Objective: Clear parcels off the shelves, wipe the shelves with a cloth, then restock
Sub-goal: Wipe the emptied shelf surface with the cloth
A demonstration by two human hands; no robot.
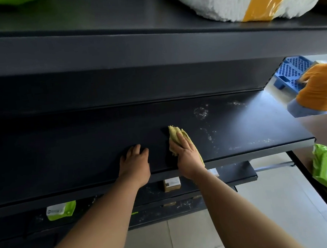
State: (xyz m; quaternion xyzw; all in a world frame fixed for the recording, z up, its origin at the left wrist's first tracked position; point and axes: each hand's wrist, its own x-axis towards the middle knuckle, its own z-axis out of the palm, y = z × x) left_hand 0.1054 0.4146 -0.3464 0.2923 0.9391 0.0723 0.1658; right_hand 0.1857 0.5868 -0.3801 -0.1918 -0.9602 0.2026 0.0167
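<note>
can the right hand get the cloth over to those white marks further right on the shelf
Probably yes. The right hand presses the cloth flat on that same shelf, the white marks lie just to its right, and only bare shelf shows between them.

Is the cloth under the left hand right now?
No, the yellow cloth lies under the right hand, while the left hand rests bare on the dark shelf.
</note>
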